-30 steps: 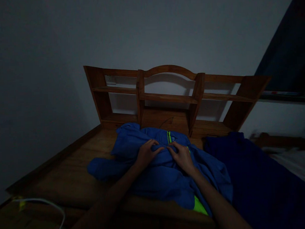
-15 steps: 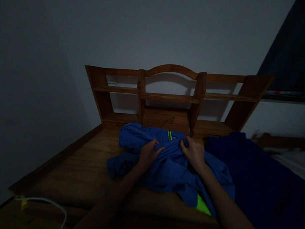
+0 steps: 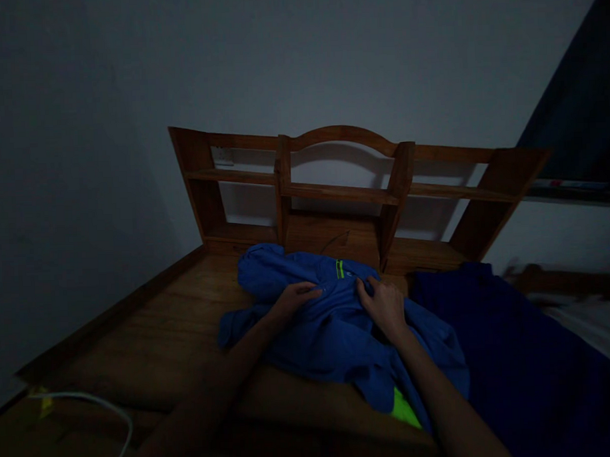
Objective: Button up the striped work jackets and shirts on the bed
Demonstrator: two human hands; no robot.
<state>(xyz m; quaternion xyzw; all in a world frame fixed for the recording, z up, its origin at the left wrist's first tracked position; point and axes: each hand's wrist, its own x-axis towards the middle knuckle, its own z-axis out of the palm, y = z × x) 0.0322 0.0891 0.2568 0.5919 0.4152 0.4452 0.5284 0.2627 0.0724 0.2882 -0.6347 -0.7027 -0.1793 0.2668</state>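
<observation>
A crumpled blue jacket with bright yellow-green trim lies on a wooden bed board, one sleeve bunched at the left. My left hand pinches its cloth near the middle, thumb and fingers closed on a fold. To the right, below the small yellow-green strip, my right hand grips another fold between thumb and fingers. The cloth between both hands is wrinkled. A patch of yellow-green fabric shows at the near edge. The light is dim, so finer details are hard to see.
A wooden headboard with shelves stands behind the jacket against the wall. Dark blue cloth spreads out at the right. At the lower left, a white cable curves near the bare wooden board.
My left hand has shifted slightly up and left along the cloth, and the fold it held now lies flatter. My right hand has moved slightly left, still gripping.
</observation>
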